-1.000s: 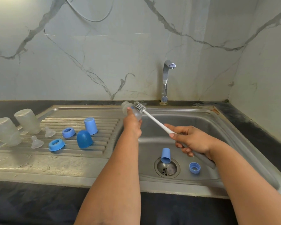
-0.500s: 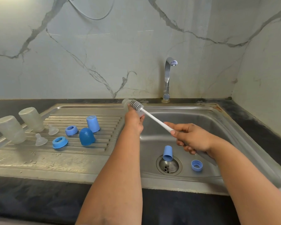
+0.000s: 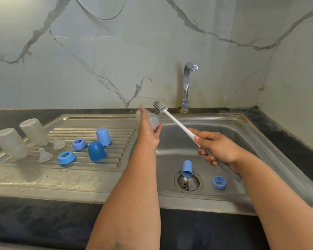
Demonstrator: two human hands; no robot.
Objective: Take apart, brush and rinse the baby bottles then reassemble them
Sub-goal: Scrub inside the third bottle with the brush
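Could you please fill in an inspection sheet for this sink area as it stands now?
Surface: steel drainboard beside the basin, set in a dark counter.
Job's things: two bottles upside down, two teats, two rings and two caps on the drainboard; a cap and a ring in the basin.
Clutter: nothing seen.
Hands: left hand holds a bottle; right hand grips the brush, its head outside the bottle.
Cables: a loop on the wall.
Surroundings: marble wall; tap, no water running.

Left hand (image 3: 148, 131) grips a clear bottle (image 3: 149, 118); right hand (image 3: 218, 147) holds the brush (image 3: 172, 118) beside it.
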